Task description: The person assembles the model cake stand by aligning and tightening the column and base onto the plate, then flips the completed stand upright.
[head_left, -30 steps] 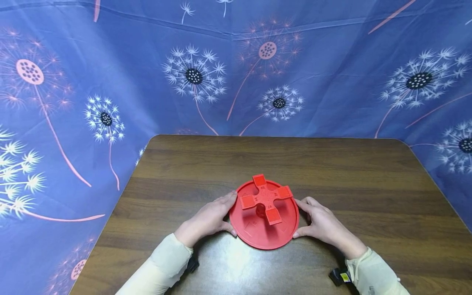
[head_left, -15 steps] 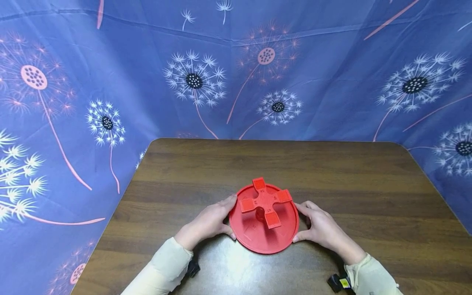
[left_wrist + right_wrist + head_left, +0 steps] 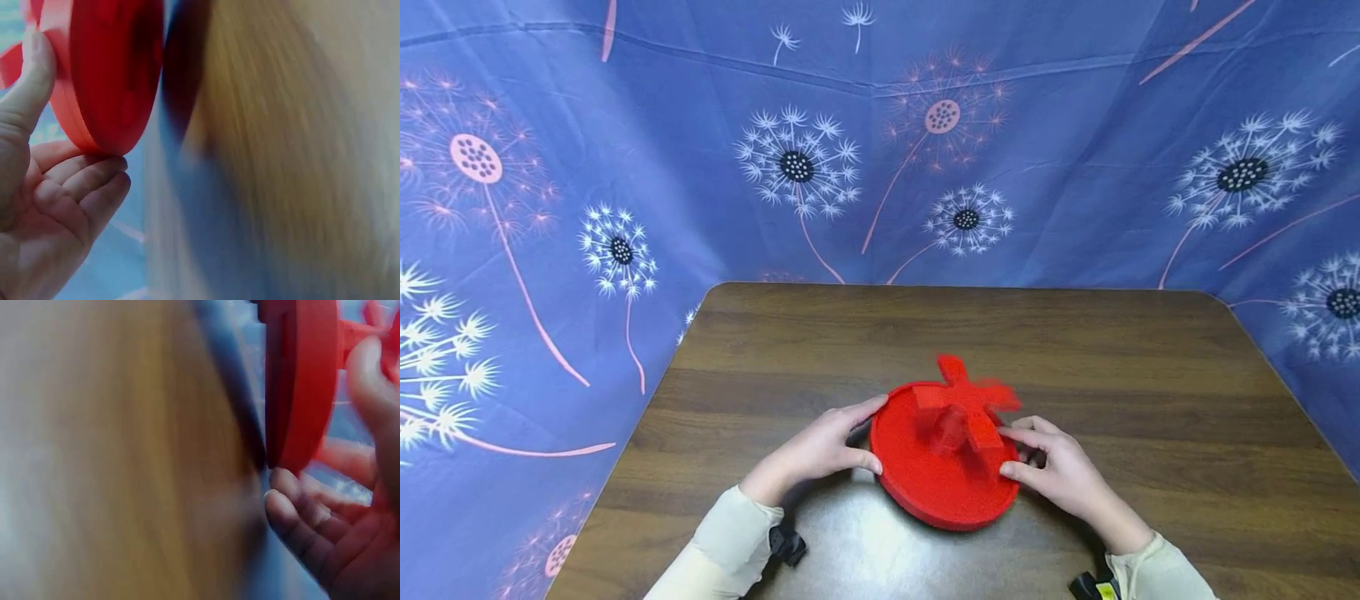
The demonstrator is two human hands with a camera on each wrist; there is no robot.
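A red round plastic base with a raised rim carries a short post and a cross-shaped top with several arms. It is tilted and blurred, and its side wall shows towards me. My left hand holds the rim at the left, its thumb on the side and fingers curled beneath the edge in the left wrist view. At the opposite edge my right hand grips the rim between thumb and fingers. Both wrist views show a gap between the base's underside and the table, so it is off the surface.
Beneath lies a brown wood-grain table with rounded far corners. A blue cloth printed with dandelions hangs behind and to the sides. Black wrist devices sit under the pale sleeves.
The red base has risen off the table, tipped, and shifted slightly right. Both hands moved with it, and the right fingers have curled further round its edge.
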